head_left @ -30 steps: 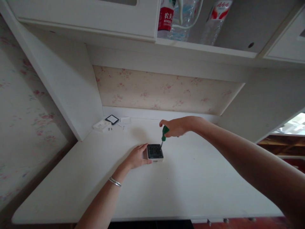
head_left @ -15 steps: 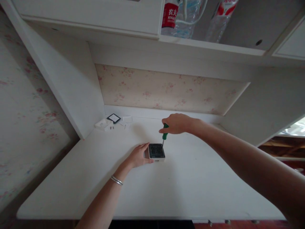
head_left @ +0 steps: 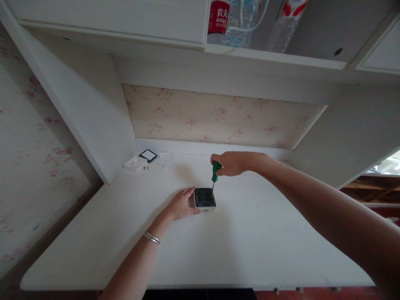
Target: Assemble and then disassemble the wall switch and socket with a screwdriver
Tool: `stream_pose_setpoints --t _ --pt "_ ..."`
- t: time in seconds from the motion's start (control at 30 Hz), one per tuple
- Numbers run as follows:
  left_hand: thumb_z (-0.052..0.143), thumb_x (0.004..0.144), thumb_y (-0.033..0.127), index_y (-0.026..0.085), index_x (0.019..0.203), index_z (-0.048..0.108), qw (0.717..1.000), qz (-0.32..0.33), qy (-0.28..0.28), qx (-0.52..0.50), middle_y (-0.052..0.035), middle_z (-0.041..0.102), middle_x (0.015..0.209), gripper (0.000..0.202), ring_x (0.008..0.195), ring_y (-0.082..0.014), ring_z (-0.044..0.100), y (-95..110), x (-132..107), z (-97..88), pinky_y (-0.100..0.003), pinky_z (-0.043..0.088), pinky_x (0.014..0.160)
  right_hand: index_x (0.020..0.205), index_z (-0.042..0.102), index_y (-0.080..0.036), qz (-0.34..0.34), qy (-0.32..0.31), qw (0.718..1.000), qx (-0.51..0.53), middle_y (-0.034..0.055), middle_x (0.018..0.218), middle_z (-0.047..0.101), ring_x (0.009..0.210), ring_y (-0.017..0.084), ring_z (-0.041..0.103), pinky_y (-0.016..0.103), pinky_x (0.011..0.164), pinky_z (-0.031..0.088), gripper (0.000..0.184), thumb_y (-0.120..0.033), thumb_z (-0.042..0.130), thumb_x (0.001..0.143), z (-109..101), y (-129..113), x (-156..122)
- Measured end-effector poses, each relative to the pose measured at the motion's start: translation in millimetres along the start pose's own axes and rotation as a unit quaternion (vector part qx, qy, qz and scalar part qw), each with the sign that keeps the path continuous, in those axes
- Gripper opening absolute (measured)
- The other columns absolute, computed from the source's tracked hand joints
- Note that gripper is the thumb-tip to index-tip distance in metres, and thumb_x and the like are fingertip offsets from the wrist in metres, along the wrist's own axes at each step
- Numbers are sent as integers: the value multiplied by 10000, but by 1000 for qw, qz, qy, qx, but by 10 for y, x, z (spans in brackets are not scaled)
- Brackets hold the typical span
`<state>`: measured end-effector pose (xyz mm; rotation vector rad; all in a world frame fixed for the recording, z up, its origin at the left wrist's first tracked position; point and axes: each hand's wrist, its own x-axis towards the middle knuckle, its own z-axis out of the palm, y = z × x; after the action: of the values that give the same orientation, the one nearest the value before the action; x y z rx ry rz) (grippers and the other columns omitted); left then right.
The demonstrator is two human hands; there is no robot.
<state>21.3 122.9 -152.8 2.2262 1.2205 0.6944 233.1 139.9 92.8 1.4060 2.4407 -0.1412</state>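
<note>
The left hand (head_left: 181,204), at 9 o'clock of the square box (head_left: 204,198), pinches it between thumb and fingers. The box rests on the desk (head_left: 250,246): white sides, dark top, surface detail too small to resolve. Toward 1 o'clock, a green screwdriver (head_left: 215,177) slants above it, tip seating indistinct. The right hand (head_left: 233,162) has its grip wrapped around the handle, partly hiding it.

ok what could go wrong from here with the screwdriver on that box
The screwdriver could slip off the box and jab the left hand close beside it. The box might slide or twist, as only that hand steadies it on the table. The small pieces beside the white case look loose and could get knocked away.
</note>
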Motion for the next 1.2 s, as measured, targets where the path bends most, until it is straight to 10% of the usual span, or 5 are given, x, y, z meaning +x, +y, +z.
stream_pose_setpoints --t 0.47,0.83,1.2 --pt "707 594 636 206 1398 368 1000 3 -3 -1 -109 412 1429 973 1297 -303 386 -20 4 1 -424 312 1089 1222 502 -206 19 36 999 -23 131 964 680 836 289 627 334 639 406 654 -645 535 738 13 10 -3" --pt "725 592 603 226 1384 386 1000 0 1 -14 -102 428 1419 940 1292 -310 395 24 -3 -13 -438 318 1083 1139 541 -214 -98 56 994 1 101 1096 632 888 224 608 277 683 410 475 -410 647 720 64 29 37" --pt "724 596 602 207 1389 382 1000 -6 -7 0 -105 427 1418 949 1288 -300 396 55 -6 -35 -418 313 1087 1022 614 -187 -40 11 999 -29 104 892 680 773 233 633 299 630 416 368 -460 563 780 -3 -31 45"
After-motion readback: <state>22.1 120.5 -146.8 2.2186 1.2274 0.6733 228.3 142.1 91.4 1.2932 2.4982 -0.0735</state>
